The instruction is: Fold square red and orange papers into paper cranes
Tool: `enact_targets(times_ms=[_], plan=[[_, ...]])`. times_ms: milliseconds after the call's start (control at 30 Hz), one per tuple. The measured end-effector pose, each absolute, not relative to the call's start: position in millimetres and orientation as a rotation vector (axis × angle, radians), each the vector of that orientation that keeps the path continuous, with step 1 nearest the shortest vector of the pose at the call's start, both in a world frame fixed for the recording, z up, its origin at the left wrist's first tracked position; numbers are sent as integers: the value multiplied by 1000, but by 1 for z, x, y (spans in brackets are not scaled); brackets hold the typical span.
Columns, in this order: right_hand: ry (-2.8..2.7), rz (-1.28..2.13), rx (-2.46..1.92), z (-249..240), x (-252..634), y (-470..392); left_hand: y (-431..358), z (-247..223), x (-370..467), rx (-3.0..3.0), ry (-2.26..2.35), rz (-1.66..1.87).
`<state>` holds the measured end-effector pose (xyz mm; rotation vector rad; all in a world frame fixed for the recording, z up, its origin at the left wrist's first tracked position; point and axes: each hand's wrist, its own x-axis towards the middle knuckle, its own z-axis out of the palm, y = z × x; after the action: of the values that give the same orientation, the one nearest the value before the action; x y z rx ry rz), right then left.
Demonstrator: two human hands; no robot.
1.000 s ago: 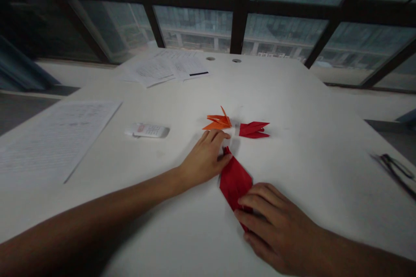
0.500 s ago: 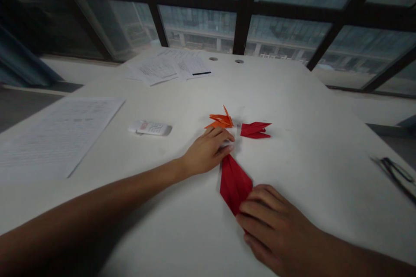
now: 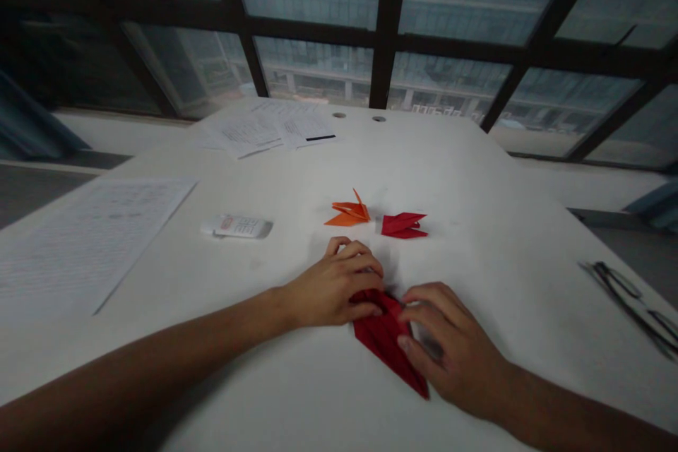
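Note:
A folded red origami paper (image 3: 382,340) lies on the table under both hands, its pointed end aimed toward me and right. My left hand (image 3: 339,288) is curled over its far end, thumb and fingers closed on the paper, hiding that end. At the right edge my right hand (image 3: 453,342) has bent fingers and thumb pinching the paper's side. Just beyond the hands lie an orange origami piece (image 3: 349,213) with a point sticking up and a smaller red origami piece (image 3: 403,225) with two points toward the right.
A white packet with printing (image 3: 238,227) lies left of the hands. Printed sheets (image 3: 95,247) cover the left side, with more papers (image 3: 265,128) at the back. Black-framed glasses (image 3: 630,296) lie near the right edge. Windows stand behind the white table (image 3: 296,395).
My left hand has drawn nearer to me along the red paper, away from the orange piece. My right hand has moved from the near tip up to the right edge. The view has tilted up slightly.

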<state>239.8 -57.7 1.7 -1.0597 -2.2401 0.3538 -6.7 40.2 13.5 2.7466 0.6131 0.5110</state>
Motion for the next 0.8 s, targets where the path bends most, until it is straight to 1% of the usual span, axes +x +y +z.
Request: enact_targets(times_ms=[167, 433, 700, 800], plan=[[-2197, 391, -1296, -1, 245, -47, 42, 8, -6, 2673, 612, 522], [-2213, 425, -1265, -1, 243, -46, 36, 12, -7, 2718, 581, 643], [-2260, 435, -1225, -1, 250, -38, 38, 20, -8, 2603, 586, 423], [-2278, 411, -1249, 2, 250, -37, 39, 26, -8, 2556, 665, 358]])
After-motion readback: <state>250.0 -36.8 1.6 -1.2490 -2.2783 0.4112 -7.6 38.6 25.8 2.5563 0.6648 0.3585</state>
